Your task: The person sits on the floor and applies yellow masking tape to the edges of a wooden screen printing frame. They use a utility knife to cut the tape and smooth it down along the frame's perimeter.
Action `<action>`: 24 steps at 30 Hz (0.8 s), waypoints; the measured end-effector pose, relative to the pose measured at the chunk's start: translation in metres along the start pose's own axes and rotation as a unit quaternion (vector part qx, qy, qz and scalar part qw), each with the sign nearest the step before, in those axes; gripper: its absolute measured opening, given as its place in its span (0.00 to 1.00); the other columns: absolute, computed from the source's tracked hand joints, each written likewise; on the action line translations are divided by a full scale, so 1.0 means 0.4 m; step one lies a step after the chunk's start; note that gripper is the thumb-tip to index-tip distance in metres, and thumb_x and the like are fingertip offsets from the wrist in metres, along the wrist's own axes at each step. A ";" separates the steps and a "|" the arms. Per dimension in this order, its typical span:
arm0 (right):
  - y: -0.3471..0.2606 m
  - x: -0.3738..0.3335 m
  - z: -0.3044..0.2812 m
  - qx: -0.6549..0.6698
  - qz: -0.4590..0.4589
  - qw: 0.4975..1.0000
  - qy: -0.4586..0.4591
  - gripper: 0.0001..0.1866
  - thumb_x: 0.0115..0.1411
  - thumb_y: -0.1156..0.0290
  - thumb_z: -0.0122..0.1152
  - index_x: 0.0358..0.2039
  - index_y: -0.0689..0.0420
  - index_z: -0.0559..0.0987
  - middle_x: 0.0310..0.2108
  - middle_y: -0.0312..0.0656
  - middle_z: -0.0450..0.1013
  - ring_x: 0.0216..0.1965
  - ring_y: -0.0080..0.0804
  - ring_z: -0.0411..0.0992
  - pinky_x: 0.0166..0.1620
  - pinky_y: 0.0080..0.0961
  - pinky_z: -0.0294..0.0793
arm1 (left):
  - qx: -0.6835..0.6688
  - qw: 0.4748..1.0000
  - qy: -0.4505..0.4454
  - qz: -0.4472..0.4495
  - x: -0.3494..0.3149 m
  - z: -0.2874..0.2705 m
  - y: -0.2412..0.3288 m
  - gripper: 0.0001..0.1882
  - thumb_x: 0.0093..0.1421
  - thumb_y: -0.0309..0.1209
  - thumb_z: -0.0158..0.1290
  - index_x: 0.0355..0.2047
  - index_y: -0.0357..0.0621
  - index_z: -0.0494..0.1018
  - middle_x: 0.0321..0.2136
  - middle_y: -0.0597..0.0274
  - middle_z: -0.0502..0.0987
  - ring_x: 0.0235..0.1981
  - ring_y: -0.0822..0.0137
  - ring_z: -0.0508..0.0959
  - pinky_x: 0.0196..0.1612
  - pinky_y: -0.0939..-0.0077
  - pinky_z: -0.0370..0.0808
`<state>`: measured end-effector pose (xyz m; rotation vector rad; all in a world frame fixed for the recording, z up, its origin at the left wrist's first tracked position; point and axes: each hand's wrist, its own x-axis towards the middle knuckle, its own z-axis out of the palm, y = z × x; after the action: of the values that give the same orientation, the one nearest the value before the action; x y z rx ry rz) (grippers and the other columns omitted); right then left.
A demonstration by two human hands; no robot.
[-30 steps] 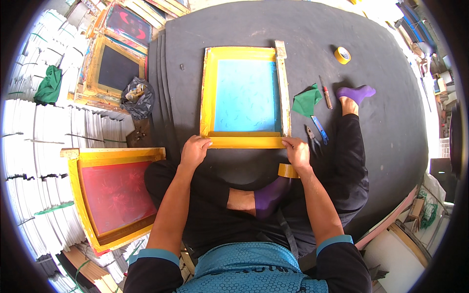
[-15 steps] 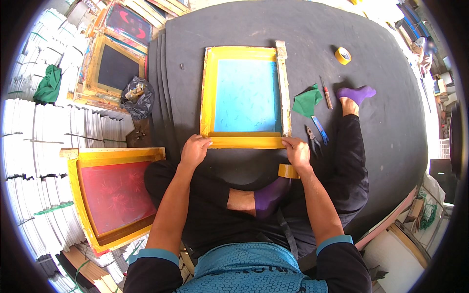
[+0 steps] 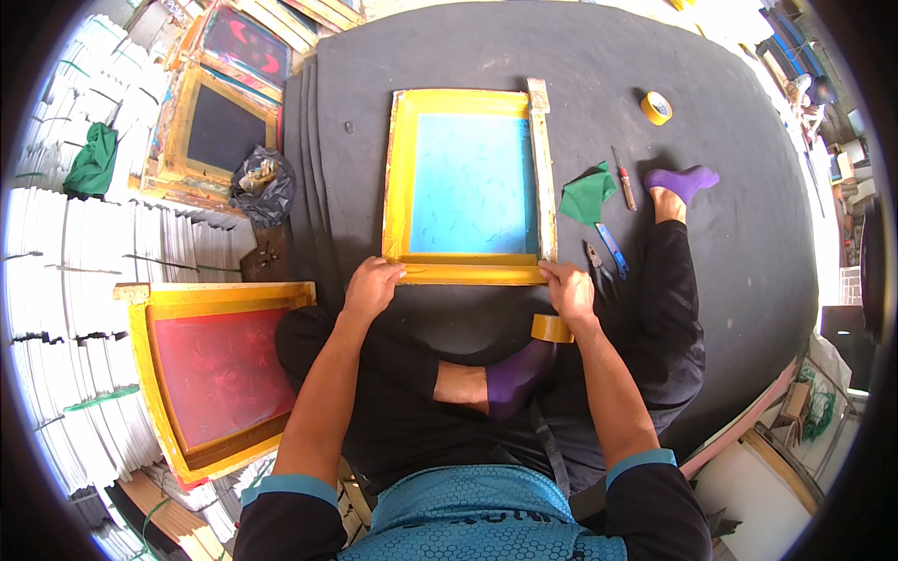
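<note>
A screen-printing frame (image 3: 399, 168) lies flat on the dark mat before me, its blue mesh (image 3: 472, 182) bordered by yellow tape on the left, far and near sides. Along the near side runs a strip of yellow tape (image 3: 472, 274). My left hand (image 3: 373, 286) is closed on the strip's left end at the near left corner. At the near right corner, my right hand (image 3: 568, 291) pinches the other end. Fingertips partly hide both ends. The right side bar is bare, worn wood. A roll of yellow tape (image 3: 552, 328) sits beside my right wrist, near my purple sock.
Right of the frame lie a green cloth (image 3: 587, 194), a screwdriver (image 3: 627, 182), a blue cutter knife (image 3: 612, 250) and pliers (image 3: 599, 269). Another tape roll (image 3: 657, 107) is farther off. A red-meshed frame (image 3: 224, 374) leans at my left, near stacked white bundles (image 3: 103, 238) and a black bag (image 3: 264, 187).
The near tape strip's surface has shifted slightly against the frame's edge. Both hands keep their places at the corners.
</note>
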<state>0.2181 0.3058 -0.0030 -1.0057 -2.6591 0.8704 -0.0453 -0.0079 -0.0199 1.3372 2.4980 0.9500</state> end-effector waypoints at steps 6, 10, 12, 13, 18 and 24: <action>-0.019 0.004 -0.015 0.010 0.008 1.000 -0.018 0.10 0.64 0.63 0.67 0.44 0.48 0.89 0.40 0.51 0.83 0.42 0.53 0.82 0.48 0.43 0.80 | -0.013 1.000 0.015 -0.003 -0.010 0.004 -0.003 0.08 0.61 0.28 0.62 0.38 0.38 0.86 0.32 0.50 0.83 0.38 0.47 0.81 0.44 0.56 0.79; 0.000 0.004 0.000 -0.001 0.000 1.000 -0.012 0.10 0.64 0.62 0.67 0.44 0.47 0.89 0.40 0.50 0.83 0.42 0.53 0.82 0.47 0.44 0.80 | -0.006 1.000 0.012 0.013 -0.008 -0.001 0.009 0.08 0.61 0.27 0.62 0.39 0.38 0.86 0.31 0.51 0.82 0.38 0.48 0.81 0.44 0.56 0.79; 0.003 0.005 0.007 -0.007 0.002 1.000 -0.011 0.10 0.64 0.62 0.67 0.44 0.46 0.89 0.40 0.49 0.83 0.42 0.53 0.82 0.47 0.44 0.81 | -0.004 1.000 0.000 0.008 -0.005 -0.003 0.013 0.09 0.62 0.26 0.62 0.40 0.37 0.85 0.32 0.49 0.82 0.38 0.47 0.81 0.44 0.56 0.78; 0.006 0.005 0.007 -0.012 0.003 1.000 -0.012 0.10 0.64 0.62 0.67 0.44 0.46 0.89 0.40 0.48 0.83 0.42 0.53 0.82 0.47 0.44 0.81 | -0.004 1.000 -0.006 0.004 -0.006 -0.002 0.014 0.09 0.62 0.26 0.62 0.41 0.36 0.85 0.33 0.47 0.83 0.38 0.47 0.81 0.44 0.56 0.78; 0.010 0.002 0.012 -0.036 -0.009 0.999 -0.016 0.10 0.65 0.61 0.65 0.44 0.44 0.89 0.40 0.46 0.84 0.41 0.52 0.82 0.47 0.44 0.81 | 0.009 1.000 0.000 0.007 -0.008 0.000 0.012 0.09 0.61 0.25 0.62 0.41 0.41 0.87 0.29 0.52 0.80 0.37 0.49 0.80 0.43 0.57 0.78; -0.013 0.002 -0.005 -0.070 -0.003 0.997 -0.035 0.11 0.66 0.60 0.63 0.45 0.41 0.89 0.40 0.45 0.84 0.41 0.51 0.83 0.45 0.44 0.81 | 0.019 1.000 -0.017 0.001 -0.008 -0.002 0.023 0.10 0.63 0.25 0.60 0.42 0.39 0.86 0.29 0.49 0.80 0.36 0.48 0.80 0.43 0.55 0.77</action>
<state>0.2154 0.3041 0.0015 -1.0154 -2.8147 0.7407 -0.0373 -0.0073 -0.0142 1.3565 2.5024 0.8761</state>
